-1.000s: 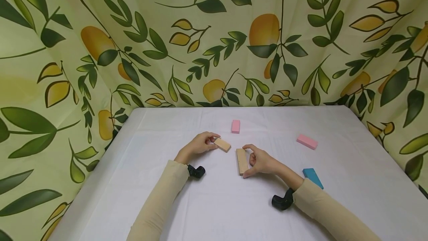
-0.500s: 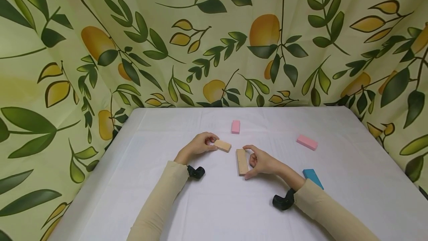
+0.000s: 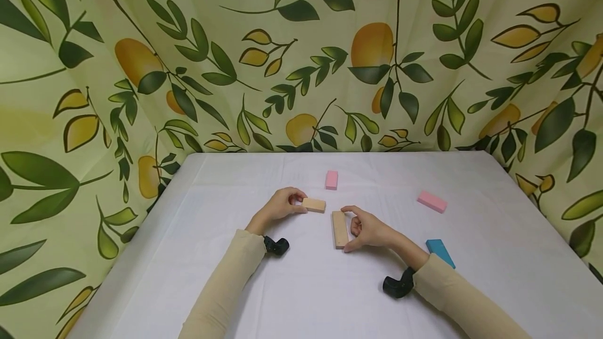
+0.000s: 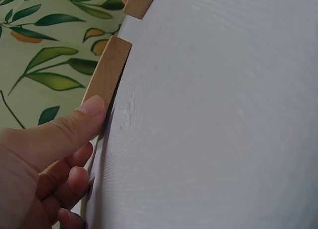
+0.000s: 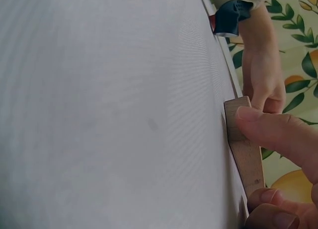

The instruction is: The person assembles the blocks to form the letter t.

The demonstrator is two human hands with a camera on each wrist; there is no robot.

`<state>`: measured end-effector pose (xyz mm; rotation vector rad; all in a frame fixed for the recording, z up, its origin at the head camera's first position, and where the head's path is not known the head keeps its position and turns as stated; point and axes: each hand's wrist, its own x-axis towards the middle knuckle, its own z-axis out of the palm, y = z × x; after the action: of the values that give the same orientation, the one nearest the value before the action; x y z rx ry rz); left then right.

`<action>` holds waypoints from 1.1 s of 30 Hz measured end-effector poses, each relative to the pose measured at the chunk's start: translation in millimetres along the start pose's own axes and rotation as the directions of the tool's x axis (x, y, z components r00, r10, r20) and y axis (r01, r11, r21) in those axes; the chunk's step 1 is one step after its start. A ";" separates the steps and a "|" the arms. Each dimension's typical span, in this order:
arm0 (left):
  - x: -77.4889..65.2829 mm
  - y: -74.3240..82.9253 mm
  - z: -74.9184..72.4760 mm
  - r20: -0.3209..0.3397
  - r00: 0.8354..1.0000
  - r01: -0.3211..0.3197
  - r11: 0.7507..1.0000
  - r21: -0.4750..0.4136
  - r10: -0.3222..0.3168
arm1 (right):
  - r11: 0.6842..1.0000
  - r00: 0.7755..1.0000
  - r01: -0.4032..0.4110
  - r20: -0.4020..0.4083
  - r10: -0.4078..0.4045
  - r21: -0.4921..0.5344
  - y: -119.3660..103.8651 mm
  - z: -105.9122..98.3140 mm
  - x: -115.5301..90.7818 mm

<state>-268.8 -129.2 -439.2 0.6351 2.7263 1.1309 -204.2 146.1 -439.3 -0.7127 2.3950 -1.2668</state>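
In the head view my left hand (image 3: 281,204) pinches the left end of a small plain wooden block (image 3: 314,205), which lies sideways on the white table. The left wrist view shows the thumb pressed on that block (image 4: 108,72) near one end. To its right, my right hand (image 3: 372,230) holds a longer plain wooden block (image 3: 340,230) by its two ends, thumb at the near end and a fingertip at the far end. The right wrist view shows this grip on the long block (image 5: 248,162) up close. A narrow gap separates the two wooden blocks.
A pink block (image 3: 332,180) lies behind the wooden blocks, and another pink block (image 3: 432,201) lies further right. A blue block (image 3: 440,253) sits beside the right forearm, partly covered by the sleeve. A leaf-patterned curtain (image 3: 320,67) hangs behind the white table (image 3: 301,297).
The small wooden block in my left hand has turned from slanted to nearly level across the table. My right hand and the longer block have barely moved.
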 end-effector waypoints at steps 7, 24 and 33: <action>0.4 1.3 0.7 -0.023 0.999 0.039 0.999 -0.009 -0.039 | 0.999 1.000 -0.030 0.003 0.030 0.015 -0.4 0.1 -0.9; -5.2 16.0 7.0 -0.085 0.993 0.077 0.996 -0.041 -0.080 | 0.999 1.000 -0.027 0.005 0.027 0.028 -0.4 -2.7 -3.0; -7.5 16.8 13.5 -0.122 0.988 0.086 0.994 -0.070 -0.095 | 1.000 1.000 -0.018 0.000 0.018 0.024 2.2 -1.6 -3.4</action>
<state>-252.9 -113.1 -437.4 0.4407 2.7761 1.2723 -202.8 150.2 -440.1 -0.6829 2.3773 -1.2861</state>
